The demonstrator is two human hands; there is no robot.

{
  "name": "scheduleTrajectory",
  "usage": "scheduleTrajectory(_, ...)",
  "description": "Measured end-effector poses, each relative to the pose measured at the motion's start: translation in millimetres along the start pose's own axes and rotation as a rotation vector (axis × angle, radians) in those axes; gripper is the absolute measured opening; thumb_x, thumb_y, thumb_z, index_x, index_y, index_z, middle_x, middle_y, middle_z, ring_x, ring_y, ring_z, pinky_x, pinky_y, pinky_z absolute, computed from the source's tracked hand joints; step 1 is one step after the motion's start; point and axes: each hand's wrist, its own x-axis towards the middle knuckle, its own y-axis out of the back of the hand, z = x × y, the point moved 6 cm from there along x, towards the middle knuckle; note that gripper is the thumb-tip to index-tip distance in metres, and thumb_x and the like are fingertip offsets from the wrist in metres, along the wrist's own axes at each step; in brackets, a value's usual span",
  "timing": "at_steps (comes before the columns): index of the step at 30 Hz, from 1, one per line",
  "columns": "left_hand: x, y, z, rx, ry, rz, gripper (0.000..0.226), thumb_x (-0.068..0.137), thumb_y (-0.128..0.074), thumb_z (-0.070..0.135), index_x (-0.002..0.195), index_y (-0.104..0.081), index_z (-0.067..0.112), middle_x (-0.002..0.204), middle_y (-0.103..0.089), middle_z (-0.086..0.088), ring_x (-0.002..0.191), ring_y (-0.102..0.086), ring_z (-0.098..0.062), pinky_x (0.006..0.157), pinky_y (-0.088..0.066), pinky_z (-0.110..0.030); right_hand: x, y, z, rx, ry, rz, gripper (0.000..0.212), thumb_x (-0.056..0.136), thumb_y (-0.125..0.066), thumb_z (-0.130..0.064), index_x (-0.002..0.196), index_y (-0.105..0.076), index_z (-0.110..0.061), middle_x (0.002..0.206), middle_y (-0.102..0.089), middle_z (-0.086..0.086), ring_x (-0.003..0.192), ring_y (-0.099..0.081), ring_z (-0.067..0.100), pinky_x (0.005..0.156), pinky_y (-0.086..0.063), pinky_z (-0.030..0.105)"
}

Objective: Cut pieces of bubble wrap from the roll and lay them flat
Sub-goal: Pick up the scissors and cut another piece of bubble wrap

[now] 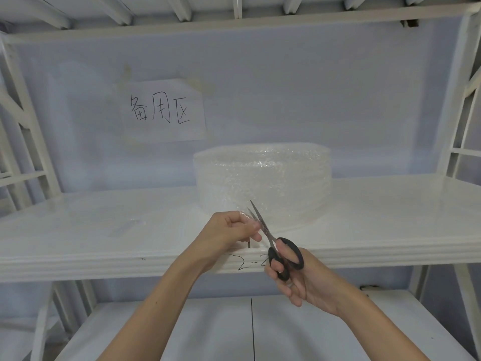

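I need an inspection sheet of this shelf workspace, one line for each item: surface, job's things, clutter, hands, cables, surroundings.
Surface: white shelf, glossy; "2-2" handwritten on its front edge.
Job's things: bubble wrap roll stands on the shelf near the back wall; loose end of wrap pulled toward the person; black-handled scissors, blades open at the wrap.
Clutter: small clear scrap lying flat, left on the shelf; what it is cannot be told.
Hands: left hand pinches the loose end of wrap; right hand holds the scissors, fingers through the handles.
Cables: nothing seen.
Surroundings: paper sign with handwritten characters on the back wall; white rack frame at the sides; lower shelf beneath.
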Motion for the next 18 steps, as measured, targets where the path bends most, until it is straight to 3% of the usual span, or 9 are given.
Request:
scheduleTrajectory(10,2.4,-1.2,-1.8,0.016,-0.030,-0.031,0.015,0.088,-0.072,0.023,0.074,-0.067,0.020,0.072,-0.075,0.000,0.066,-0.059,-0.010,0.070,-0.046,-0.024,0.9,2.5,-4.9,-0.020,0.035,0.023,0.044,0.081,-0.060,-0.051,0.067,-0.047,-0.011,0.068,-0.049,0.004,0.040,-0.044,0.013,0.031,-0.039,0.021)
scheduleTrajectory(18,3.8,-2.5,-3.5,0.030,-0.054,-0.085,0.013,0.081,-0.073,0.029,0.079,-0.070,0.016,0.074,-0.074,-0.003,0.076,-0.063,-0.017,0.080,-0.048,-0.033,4.1,2.4,-6.8,-0.021,0.010,-0.005,0.049,0.073,-0.063,-0.060,0.065,-0.050,-0.014,0.069,-0.052,0.003,0.042,-0.047,0.015,0.032,-0.039,0.022)
